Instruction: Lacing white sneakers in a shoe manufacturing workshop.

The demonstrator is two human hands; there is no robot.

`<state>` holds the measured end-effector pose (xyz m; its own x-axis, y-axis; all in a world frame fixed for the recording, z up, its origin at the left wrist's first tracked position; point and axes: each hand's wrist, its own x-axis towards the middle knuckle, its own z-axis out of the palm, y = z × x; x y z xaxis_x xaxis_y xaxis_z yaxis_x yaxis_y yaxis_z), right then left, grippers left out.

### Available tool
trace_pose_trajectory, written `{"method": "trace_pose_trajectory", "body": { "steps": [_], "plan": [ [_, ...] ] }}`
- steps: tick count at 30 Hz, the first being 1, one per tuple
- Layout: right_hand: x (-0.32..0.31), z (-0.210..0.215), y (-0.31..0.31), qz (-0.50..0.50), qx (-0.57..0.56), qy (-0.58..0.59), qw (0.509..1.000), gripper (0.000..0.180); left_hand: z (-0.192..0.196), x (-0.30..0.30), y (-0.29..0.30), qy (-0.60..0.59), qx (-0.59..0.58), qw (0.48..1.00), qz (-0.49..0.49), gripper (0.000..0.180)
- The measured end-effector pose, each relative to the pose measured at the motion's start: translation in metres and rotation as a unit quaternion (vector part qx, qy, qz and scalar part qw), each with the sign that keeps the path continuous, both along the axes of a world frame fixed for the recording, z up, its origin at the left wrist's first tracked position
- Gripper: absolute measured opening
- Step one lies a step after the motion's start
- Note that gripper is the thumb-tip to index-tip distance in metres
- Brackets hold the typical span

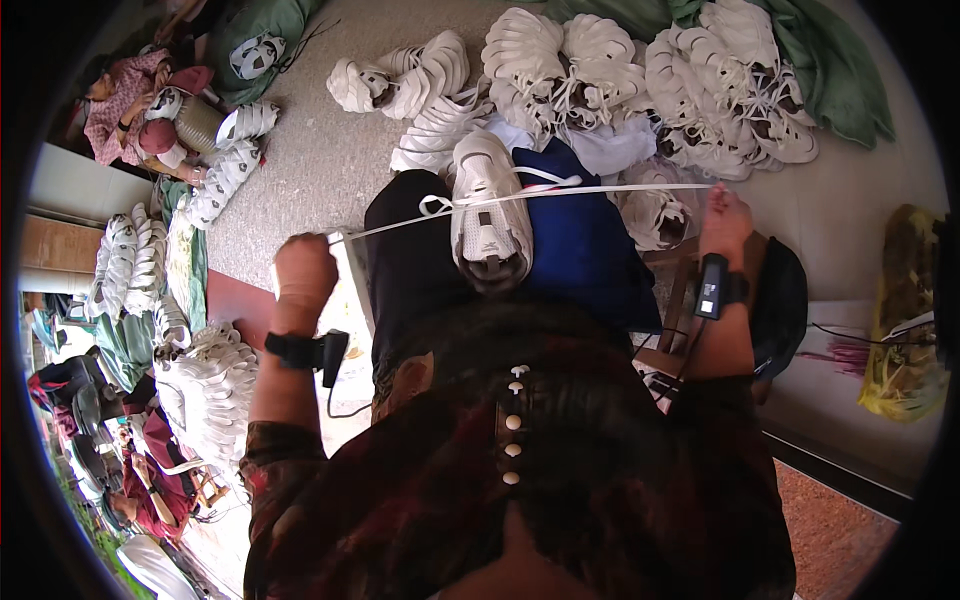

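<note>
A white sneaker upper (pixel 490 215) lies on my lap between my knees, its heel opening toward me. White shoelace (pixel 630 188) comes out of it on both sides and is stretched nearly straight across the view. My left hand (pixel 305 268) is a closed fist on the lace's left end, out beyond my left knee. On the other side, my right hand (pixel 726 220) is closed round the lace's right end, past my right knee. A small loop of lace stands up at the upper's left edge. The fingertips of both hands are partly hidden.
White sneaker uppers (pixel 570 70) lie in heaps on the floor ahead, beside green cloth (pixel 840 75). More stacked uppers (pixel 210 385) are on the left. Other people (pixel 125 105) sit at the left. A yellow plastic bag (pixel 905 320) stands at the far right.
</note>
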<state>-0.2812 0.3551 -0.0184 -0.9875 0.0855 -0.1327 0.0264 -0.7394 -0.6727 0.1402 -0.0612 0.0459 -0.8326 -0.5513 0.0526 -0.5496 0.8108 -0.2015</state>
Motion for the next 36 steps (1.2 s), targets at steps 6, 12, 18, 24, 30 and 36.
{"method": "trace_pose_trajectory", "body": {
  "steps": [6, 12, 18, 24, 30, 36],
  "plan": [
    [-0.047, 0.032, 0.085, 0.091, 0.384, -0.027, 0.918, 0.009, -0.037, 0.195, -0.055, -0.078, 0.022, 0.933, 0.352, 0.015],
    [0.054, 0.038, -0.088, 0.426, 0.529, 0.323, 0.659, 0.005, -0.069, 0.076, -0.02, 0.12, 0.161, 0.957, 0.209, 0.024],
    [0.125, 0.023, -0.195, 0.497, 0.471, 0.194, 0.702, 0.005, -0.022, -0.071, 0.037, 0.314, 0.357, 0.877, -0.064, 0.022],
    [0.142, 0.014, -0.217, 0.481, 0.417, 0.122, 0.761, 0.005, -0.037, -0.121, 0.06, 0.295, 0.446, 0.841, -0.081, 0.016],
    [0.143, 0.031, -0.211, 0.62, 0.354, 0.098, 0.693, 0.009, -0.053, -0.126, 0.057, 0.33, 0.515, 0.788, -0.067, 0.01],
    [0.147, 0.024, -0.213, 0.581, 0.295, 0.052, 0.757, 0.012, -0.05, -0.133, 0.058, 0.283, 0.477, 0.828, -0.083, 0.024]
  ]
}}
